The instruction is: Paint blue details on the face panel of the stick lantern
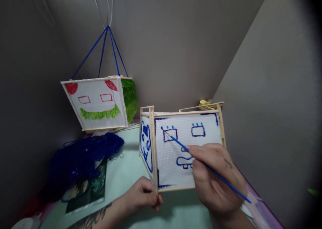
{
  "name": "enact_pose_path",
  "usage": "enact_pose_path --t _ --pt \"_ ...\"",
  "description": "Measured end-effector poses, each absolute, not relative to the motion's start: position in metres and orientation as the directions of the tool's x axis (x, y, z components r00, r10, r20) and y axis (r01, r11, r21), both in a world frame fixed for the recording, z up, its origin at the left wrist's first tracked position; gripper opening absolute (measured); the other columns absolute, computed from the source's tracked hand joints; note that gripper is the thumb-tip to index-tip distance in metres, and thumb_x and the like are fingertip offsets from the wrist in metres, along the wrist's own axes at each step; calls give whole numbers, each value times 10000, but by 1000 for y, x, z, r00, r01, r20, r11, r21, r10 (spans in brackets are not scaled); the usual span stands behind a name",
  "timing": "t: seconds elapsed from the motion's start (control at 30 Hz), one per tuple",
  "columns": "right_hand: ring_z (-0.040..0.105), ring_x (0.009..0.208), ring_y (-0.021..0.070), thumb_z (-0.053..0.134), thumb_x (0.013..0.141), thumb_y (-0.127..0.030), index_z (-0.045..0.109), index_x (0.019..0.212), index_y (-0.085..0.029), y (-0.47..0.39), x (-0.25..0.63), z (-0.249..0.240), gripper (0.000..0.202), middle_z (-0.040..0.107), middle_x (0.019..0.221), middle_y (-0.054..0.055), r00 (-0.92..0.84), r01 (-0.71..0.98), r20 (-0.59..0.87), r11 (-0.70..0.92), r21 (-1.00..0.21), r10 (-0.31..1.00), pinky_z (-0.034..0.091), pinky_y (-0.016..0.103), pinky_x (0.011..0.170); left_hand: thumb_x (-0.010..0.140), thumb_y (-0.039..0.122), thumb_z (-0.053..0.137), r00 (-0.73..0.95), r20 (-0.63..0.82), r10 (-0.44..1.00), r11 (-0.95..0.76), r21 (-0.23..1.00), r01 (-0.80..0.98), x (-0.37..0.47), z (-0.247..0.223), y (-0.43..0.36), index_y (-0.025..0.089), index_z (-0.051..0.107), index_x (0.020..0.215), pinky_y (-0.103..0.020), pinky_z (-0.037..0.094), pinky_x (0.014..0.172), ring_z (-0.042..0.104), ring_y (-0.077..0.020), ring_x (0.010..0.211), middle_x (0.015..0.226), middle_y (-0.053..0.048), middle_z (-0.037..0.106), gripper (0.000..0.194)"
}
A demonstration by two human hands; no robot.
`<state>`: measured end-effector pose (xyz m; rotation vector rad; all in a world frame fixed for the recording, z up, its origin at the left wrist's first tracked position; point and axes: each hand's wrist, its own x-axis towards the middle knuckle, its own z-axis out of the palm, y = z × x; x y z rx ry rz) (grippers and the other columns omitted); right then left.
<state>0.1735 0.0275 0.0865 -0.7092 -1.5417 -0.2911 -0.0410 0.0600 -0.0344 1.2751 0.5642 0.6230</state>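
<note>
A box-shaped lantern point(173, 175) with a wooden stick frame and white fabric panels is raised over the table. Its front panel carries a dark blue painted face with square eyes, light blue dots above them and a wavy mouth. On the side panel point(146, 145) is another blue drawing. My left hand point(146, 193) grips the frame's lower left corner, fingers closed. My right hand point(218, 177) pinches a thin blue paintbrush point(226, 180), its tip at the top left of the left eye. The hand covers the panel's lower right part.
A second lantern point(100, 118) with a red and green face hangs at the left from blue cords point(115, 51). Below it lie a heap of dark blue yarn point(75, 158) and a dark green leaf-printed sheet point(98, 185) on the pale green table point(120, 168). Grey walls point(171, 48) stand close behind.
</note>
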Motion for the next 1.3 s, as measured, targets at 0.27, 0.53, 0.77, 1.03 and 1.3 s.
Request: enact_pose_path --t 0.27,0.53,0.77,1.03,1.3 --pt "617 744 167 571 764 -42 639 1041 -207 29 173 86 330 691 899 33 50 614 962 751 -243 270 511 341 651 619 589 733 698 -50 714 181 977 -115 -40 -36 59 110 760 680 -220 321 463 462 -90 426 475 -47 585 483" --pt "608 754 166 570 763 -28 637 1053 -208 30 173 86 348 687 904 28 55 600 964 763 -240 260 502 344 657 636 573 731 711 -48 702 187 975 -118 -41 -36 59 116 764 699 -229 324 475 469 -93 432 493 -49 597 463" --pt "603 771 171 567 755 -8 636 1066 -201 30 173 86 372 683 928 34 59 571 962 782 -252 267 491 350 659 635 559 739 714 -48 698 192 974 -121 -41 -35 60 117 771 721 -226 331 472 485 -100 439 491 -53 597 452" --pt "597 772 168 567 756 -5 636 1069 -193 31 173 86 372 683 911 32 62 577 965 780 -242 254 487 345 670 649 538 741 711 -49 701 193 973 -123 -42 -38 60 119 775 736 -217 330 474 479 -87 442 495 -46 589 429" --pt "597 776 166 569 756 -5 637 1054 -185 30 172 86 355 680 913 36 61 575 962 778 -252 266 485 343 671 652 531 743 720 -19 694 183 972 -150 -40 -35 60 120 776 736 -208 332 473 481 -82 443 497 -46 592 421"
